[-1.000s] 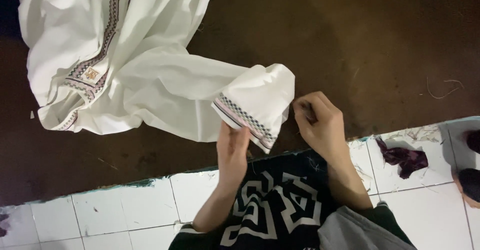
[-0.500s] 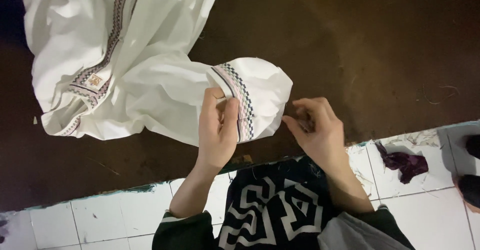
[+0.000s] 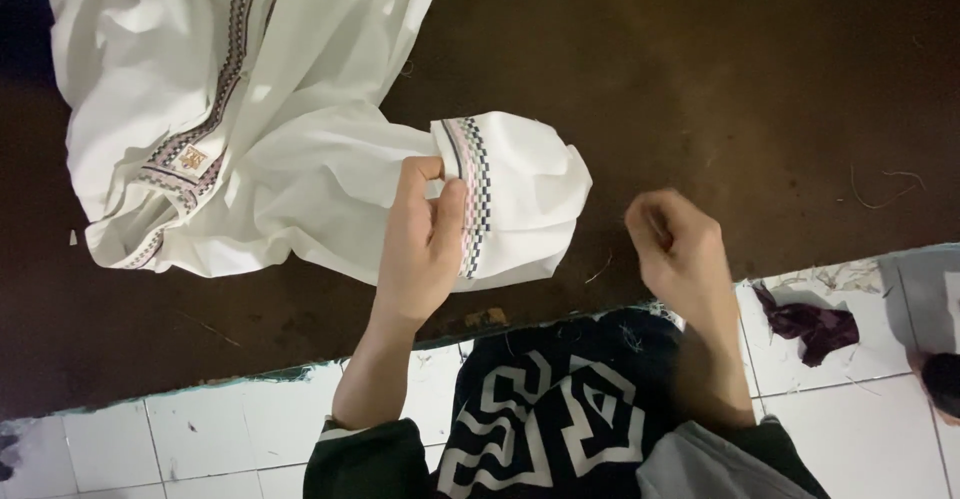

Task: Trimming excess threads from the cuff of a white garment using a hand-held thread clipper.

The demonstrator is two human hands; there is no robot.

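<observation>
**Left hand pinning trimmed cuff of white garment; right hand clear of cloth**

Head view, the only view supplied. A white cotton garment with woven patterned trim [image 3: 250, 129] lies spread and crumpled on a dark brown counter [image 3: 760, 89], its bulk toward ten o'clock of the frame. One sleeve runs out toward the centre and ends in a cuff banded with black-and-pink checked trim [image 3: 475, 194], just left of centre.

The left hand [image 3: 425, 244] rests on that cuff. Its grip is narrow and holding: thumb and fingers close on the trimmed band, apparently to keep the hem flat and taut so the edge can be inspected or worked. The free sleeve end bulges out at three o'clock of the hand.

The right hand [image 3: 675, 249] hovers at three o'clock of the cuff, apart from the cloth. It is curled into a loose fist; whether it pinches a thread or other small item cannot be told.

At six o'clock, the person's dark patterned clothing [image 3: 545, 409] covers the lap over a white tiled floor [image 3: 140, 439]. A dark purple fabric scrap [image 3: 812, 321] lies on the tiles at four o'clock, well apart from both hands. Loose thread ends are scattered at the counter edge.
</observation>
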